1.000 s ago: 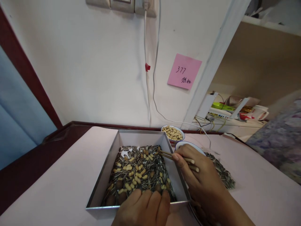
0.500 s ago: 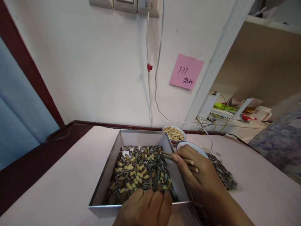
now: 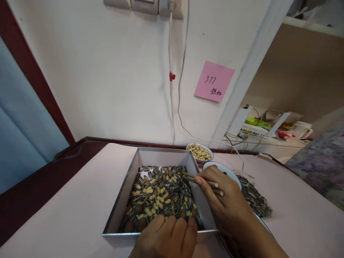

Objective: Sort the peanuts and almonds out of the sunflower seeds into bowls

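A square metal tray [image 3: 122,195] sits on the pale tabletop, filled with striped sunflower seeds [image 3: 157,179], peanuts and a few brown nuts. My left hand [image 3: 168,236] rests on the tray's near rim, its fingers curled down into the seeds. My right hand [image 3: 224,202] is closed on a pair of wooden chopsticks [image 3: 199,179], whose tips reach over the tray's right wall into the seeds at the far right corner. Whether the tips hold anything is too small to tell.
A small bowl of peanuts [image 3: 200,152] stands behind the tray's right corner, a white bowl [image 3: 221,168] just beside my right hand. Loose sunflower seeds [image 3: 254,200] lie in a pile to the right. A wall with cables and a pink note [image 3: 214,81] rises behind the table.
The view has shifted slightly; my hands and the chopsticks stay in nearly the same place over the tray.
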The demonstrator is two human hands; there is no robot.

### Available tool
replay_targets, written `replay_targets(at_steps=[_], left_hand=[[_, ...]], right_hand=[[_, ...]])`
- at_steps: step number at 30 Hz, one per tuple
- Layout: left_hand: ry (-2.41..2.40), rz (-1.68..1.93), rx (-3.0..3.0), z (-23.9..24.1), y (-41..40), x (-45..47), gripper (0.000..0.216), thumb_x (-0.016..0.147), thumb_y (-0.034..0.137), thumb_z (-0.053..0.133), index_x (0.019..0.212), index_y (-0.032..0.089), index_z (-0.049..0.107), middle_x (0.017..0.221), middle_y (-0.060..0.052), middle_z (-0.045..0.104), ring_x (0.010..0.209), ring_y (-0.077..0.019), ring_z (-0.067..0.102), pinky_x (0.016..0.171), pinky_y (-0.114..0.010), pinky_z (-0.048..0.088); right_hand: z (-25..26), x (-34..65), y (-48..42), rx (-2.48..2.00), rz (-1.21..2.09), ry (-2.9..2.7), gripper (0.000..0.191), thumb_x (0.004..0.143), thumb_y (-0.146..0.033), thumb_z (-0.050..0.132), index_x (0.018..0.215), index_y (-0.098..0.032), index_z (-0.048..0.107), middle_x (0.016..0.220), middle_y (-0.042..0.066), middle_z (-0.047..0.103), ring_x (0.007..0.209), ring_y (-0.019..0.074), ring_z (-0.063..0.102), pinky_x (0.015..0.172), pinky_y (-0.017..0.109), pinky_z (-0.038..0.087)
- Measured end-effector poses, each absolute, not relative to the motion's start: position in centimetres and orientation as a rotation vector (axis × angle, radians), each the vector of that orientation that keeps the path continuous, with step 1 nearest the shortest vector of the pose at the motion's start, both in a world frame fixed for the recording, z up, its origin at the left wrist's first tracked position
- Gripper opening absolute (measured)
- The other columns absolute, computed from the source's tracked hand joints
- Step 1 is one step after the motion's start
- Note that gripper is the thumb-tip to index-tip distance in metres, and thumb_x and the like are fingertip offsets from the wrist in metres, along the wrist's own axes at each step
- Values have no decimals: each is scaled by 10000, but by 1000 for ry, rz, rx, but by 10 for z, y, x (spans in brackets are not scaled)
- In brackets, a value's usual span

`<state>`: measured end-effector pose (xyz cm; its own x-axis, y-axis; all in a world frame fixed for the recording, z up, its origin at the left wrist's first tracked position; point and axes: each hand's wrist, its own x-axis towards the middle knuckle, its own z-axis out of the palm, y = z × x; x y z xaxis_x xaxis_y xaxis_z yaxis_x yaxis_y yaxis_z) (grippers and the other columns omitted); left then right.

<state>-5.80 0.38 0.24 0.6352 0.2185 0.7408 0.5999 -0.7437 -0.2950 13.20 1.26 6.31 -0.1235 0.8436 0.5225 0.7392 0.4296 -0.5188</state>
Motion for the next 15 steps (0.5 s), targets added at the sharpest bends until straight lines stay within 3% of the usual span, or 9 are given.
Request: replay_targets(at_steps=[15], left_hand=[[-606,-949,-2335,0,4,-59,142,874,241,692,986,160,659,638,57,535,516,-123,499,480,-355,318]], right_hand=[[70,131,7,-1310,93,-1837,272,1028,-265,485,775,-215,573,726,4,559,661,139,544,597,248,407]])
